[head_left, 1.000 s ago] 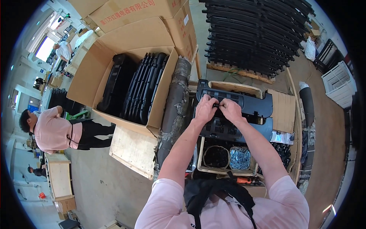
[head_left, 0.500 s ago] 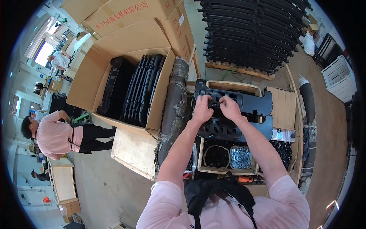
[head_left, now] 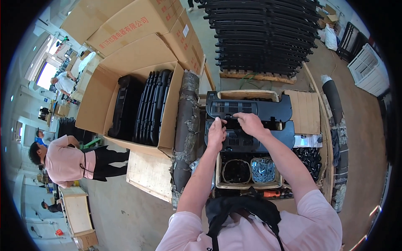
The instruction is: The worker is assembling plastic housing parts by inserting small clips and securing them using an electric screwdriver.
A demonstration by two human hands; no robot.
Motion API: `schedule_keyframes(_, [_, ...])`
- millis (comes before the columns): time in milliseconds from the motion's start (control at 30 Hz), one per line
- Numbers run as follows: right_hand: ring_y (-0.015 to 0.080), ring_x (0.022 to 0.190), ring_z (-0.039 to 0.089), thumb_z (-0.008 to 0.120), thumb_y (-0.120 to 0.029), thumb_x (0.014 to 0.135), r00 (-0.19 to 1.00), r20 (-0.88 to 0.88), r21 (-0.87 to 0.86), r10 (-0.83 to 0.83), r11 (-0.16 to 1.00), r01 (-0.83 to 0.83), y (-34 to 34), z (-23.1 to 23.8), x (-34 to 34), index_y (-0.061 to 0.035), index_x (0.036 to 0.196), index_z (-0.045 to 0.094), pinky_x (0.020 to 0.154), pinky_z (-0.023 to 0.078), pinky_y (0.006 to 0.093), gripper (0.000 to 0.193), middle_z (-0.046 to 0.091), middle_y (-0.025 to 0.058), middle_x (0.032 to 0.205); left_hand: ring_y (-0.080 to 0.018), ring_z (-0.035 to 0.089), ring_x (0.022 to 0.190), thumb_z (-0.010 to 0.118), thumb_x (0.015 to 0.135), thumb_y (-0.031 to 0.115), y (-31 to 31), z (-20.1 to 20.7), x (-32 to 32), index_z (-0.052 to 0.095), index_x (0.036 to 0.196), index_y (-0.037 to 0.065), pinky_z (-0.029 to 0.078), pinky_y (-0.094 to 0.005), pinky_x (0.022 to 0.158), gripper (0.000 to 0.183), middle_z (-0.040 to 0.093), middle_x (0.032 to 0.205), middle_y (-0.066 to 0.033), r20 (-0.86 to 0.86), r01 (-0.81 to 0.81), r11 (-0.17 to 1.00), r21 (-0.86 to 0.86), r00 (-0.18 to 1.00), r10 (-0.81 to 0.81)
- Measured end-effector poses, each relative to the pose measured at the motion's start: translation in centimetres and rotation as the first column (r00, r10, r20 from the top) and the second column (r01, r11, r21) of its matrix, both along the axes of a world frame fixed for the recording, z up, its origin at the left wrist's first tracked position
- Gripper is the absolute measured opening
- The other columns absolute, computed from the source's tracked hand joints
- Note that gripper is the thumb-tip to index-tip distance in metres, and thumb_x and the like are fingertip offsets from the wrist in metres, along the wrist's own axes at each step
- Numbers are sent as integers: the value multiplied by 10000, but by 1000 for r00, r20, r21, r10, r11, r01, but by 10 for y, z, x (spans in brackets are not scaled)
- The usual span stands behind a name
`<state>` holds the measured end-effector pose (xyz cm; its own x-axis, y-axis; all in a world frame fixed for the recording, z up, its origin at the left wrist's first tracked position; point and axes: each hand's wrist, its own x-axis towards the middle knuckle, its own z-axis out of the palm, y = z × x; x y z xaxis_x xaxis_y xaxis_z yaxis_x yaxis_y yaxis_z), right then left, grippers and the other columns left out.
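Observation:
Two black plastic panels with slotted vents lie one behind the other: the far panel and the near panel. My left hand is at the left part of the seam between them, fingers curled and tips at the far panel's near edge. Whatever is in its fingers is too small to make out. My right hand is just to the right, its fingers drawn together and one fingertip touching the far panel's near edge by a small black clip. Its grip is partly hidden.
Below the panels, a wooden tray holds a tub of dark small parts and a tub of silver screws. An open carton of black panels stands left, past a worn padded roll. Stacked black frames stand behind.
My hands have moved a little apart along the seam, the left one dropping nearer to me. The whole view has shifted slightly. Both panels stay in place.

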<state>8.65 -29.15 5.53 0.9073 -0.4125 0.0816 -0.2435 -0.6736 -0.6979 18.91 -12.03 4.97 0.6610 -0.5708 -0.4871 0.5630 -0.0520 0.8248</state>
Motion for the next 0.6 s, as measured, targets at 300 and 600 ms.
schedule_keyframes(300, [192, 854, 704, 525, -158, 1037, 981, -140, 607, -134, 771, 192, -3, 2, 4, -18, 1270, 645, 801, 565, 343, 297, 760, 132, 1117, -110, 605, 760, 570, 1089, 297, 16, -4, -14, 591, 1264, 63, 528, -276, 664, 292, 629, 946, -35, 17, 8, 994, -108, 1000, -6])
schedule_keyframes(600, [121, 905, 611, 504, -124, 1059, 950, 160, 706, -268, 704, 80, -4, 11, -39, 14, 1260, 597, 868, 517, 286, 261, 759, 88, 1112, -159, 686, 864, 596, 1077, 247, -24, -2, -46, 606, 1249, 81, 581, -301, 754, 239, 697, 1014, -52, -124, 136, 967, -216, 979, -165])
